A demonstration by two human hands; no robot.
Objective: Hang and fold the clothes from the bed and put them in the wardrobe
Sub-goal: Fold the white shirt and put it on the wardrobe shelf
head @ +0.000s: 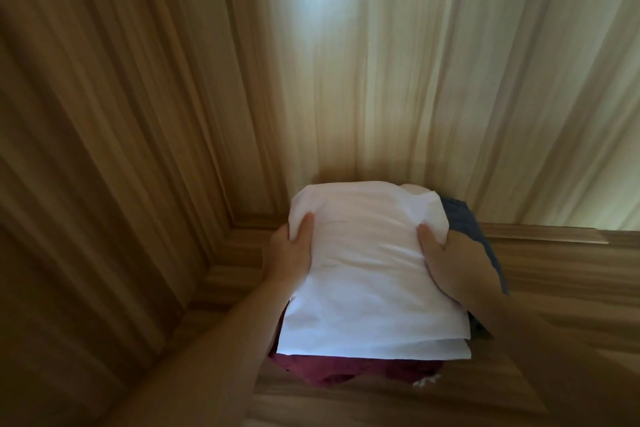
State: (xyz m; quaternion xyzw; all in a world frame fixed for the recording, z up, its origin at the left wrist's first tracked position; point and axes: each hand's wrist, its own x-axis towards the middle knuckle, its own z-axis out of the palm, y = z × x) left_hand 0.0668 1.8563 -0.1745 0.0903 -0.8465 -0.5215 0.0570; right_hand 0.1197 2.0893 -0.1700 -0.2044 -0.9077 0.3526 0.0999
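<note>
A: Stack [370, 288] at lower centre of the head view, long axis running up-frame toward the wardrobe's back corner.

B: Grip?

A: Left hand [291, 253] and right hand [450, 263] clamp its sides, thumbs curled on the white garment; both equally near.

B: Count?

A: One white piece, one maroon [346, 371], one blue [467, 229]; any more are hidden.

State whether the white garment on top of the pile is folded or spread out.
Folded. The white garment lies as a compact rectangle with doubled layers at its near edge, gripped by the left hand and right hand.
</note>
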